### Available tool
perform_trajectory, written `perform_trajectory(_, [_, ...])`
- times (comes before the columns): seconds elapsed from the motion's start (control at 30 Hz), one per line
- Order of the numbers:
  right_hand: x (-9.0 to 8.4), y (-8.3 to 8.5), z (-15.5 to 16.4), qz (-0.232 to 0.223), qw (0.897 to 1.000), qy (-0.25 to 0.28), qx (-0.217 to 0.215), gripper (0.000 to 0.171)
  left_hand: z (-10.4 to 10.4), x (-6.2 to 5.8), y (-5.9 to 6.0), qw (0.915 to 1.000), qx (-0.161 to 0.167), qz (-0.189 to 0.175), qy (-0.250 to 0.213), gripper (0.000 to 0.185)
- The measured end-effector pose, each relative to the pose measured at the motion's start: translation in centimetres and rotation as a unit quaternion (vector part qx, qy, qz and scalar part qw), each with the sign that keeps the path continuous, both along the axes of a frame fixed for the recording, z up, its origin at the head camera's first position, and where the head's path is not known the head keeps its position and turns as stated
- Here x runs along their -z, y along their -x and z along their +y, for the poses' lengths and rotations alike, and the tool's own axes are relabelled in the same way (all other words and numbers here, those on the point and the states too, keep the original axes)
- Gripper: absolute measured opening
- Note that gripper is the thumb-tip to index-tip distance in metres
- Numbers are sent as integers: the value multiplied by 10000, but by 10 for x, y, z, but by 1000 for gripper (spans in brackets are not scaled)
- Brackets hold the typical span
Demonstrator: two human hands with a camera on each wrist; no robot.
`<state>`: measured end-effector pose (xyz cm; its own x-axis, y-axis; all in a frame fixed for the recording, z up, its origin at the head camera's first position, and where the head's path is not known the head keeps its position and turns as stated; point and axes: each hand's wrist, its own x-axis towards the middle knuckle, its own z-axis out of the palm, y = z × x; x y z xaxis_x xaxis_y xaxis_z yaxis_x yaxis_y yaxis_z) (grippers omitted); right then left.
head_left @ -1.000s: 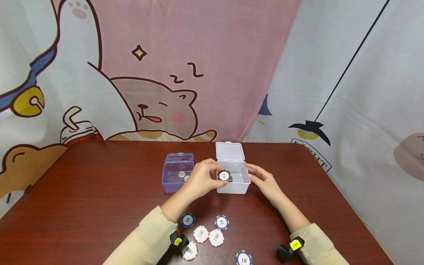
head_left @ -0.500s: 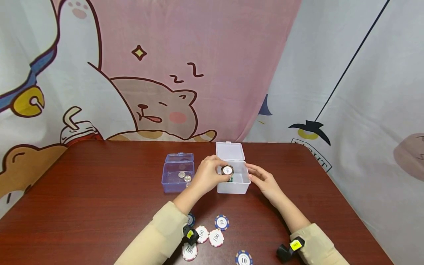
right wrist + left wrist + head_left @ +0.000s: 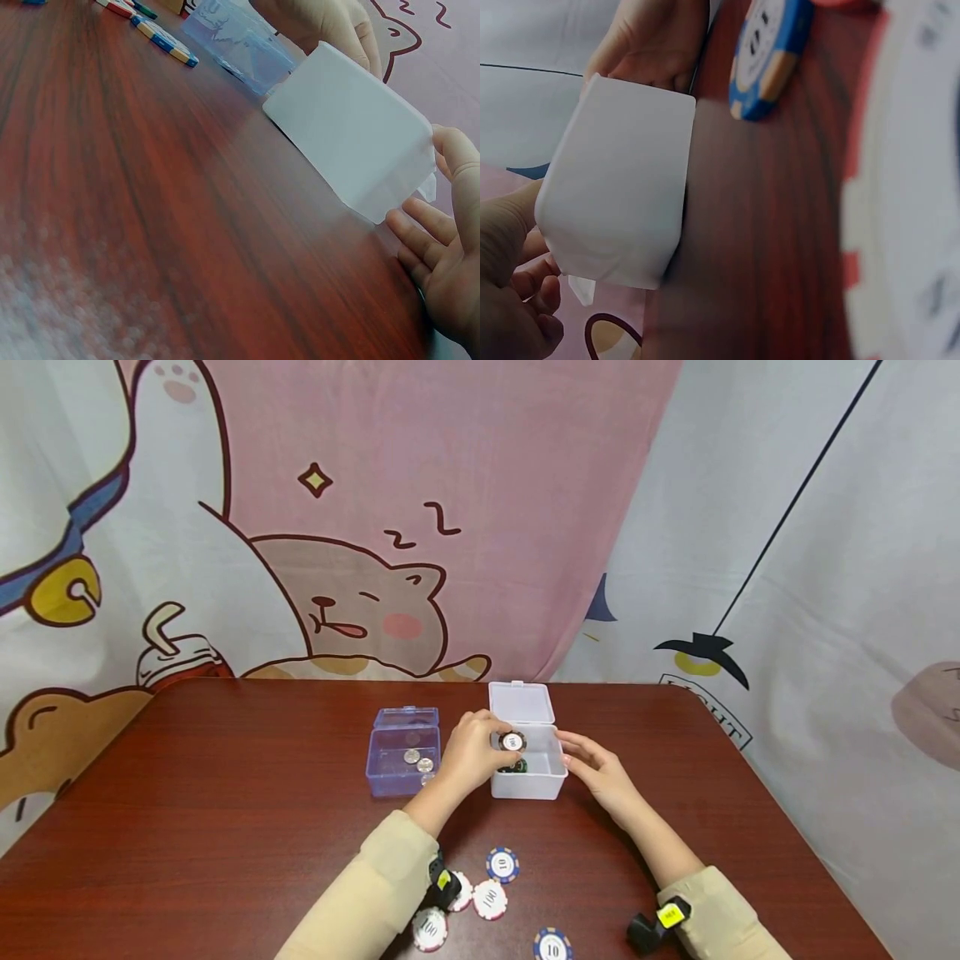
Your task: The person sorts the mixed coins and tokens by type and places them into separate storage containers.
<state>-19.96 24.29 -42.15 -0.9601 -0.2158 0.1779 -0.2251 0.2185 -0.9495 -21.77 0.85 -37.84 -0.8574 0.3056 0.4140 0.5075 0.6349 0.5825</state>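
Left hand (image 3: 468, 752) pinching round black chip (image 3: 512, 742) over white plastic box (image 3: 532, 785); right hand (image 3: 596, 768), fingers relaxed, touching right wall.

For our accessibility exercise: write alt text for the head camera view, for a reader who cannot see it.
A left hand holds a chip over an open white box on a dark red table, while the right hand rests against the box's side. An open blue box stands beside it; more chips lie nearer the person.
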Motion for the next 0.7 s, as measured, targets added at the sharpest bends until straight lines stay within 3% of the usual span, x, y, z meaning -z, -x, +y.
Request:
perform_trajectory(0.3, [6,2,2,92,9999,-75,27,43,0,7,1,9998,-61,154,83,36])
perform_trajectory(0.53, [5,2,2,18,9999,-114,80,42,0,9,1,9998,-111,64,120,40])
perform_trajectory(0.7, [5,2,2,-1,10000,-43,38,42,-2,7,0,9998,12,-94,-147,41])
